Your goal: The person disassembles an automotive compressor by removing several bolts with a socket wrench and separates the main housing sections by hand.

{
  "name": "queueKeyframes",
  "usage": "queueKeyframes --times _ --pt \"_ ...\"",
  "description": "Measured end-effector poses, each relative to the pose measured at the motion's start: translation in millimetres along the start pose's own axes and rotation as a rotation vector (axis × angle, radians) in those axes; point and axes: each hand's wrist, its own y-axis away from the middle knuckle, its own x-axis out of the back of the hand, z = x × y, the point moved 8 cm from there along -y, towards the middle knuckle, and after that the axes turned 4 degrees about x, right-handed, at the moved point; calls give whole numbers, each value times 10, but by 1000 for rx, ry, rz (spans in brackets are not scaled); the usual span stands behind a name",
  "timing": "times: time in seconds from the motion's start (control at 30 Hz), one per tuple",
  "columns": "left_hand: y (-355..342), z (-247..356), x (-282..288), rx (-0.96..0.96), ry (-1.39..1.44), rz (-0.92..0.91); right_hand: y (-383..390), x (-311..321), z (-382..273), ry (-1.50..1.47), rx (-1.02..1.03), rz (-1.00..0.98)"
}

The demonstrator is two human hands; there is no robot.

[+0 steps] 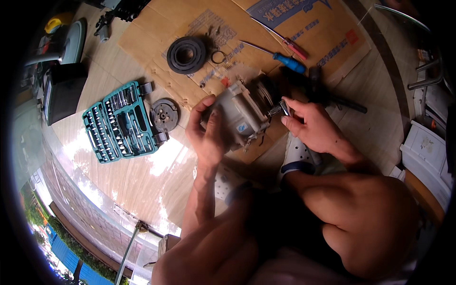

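Observation:
A grey metal compressor [240, 109] lies on its side between my feet, partly on the cardboard. My left hand [207, 128] grips its left end, thumb on top and fingers around the far side. With bent fingers my right hand [311, 124] holds a small ratchet wrench [285, 108], whose socket end meets the compressor's right side. Whether the socket sits on a bolt is too small to tell. Beyond the compressor lie a black ring-shaped pulley [173, 56] and a thin metal ring [218, 57]. To the left rests a round clutch plate [164, 115].
An open teal socket set [124, 124] lies left on the tiled floor. Two screwdrivers, one blue [288, 62] and one red [295, 49], lie on the cardboard [156, 28]. A black tool [349, 103] is at the right. My light clogs [297, 154] flank the work.

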Motion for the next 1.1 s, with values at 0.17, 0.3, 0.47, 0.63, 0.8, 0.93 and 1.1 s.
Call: queueKeyframes --times 0.17,0.3,0.47,0.63,0.8,0.93,1.1 --pt "8 30 -35 -24 8 -20 64 -209 351 496 738 490" --pt "-11 -16 -92 1 0 -28 73 -171 353 526 805 541" --pt "-6 -36 -36 -9 17 -14 92 -16 100 131 45 48" --pt "-17 -42 -70 -12 21 -2 121 -13 202 -94 -61 21" --pt "7 -36 -36 9 10 0 84 -229 392 433 741 484" --pt "-1 -10 -90 -2 10 -11 -13 -152 322 403 729 466" --pt "-15 -66 -84 -12 35 -21 94 -4 162 -10 27 -2"
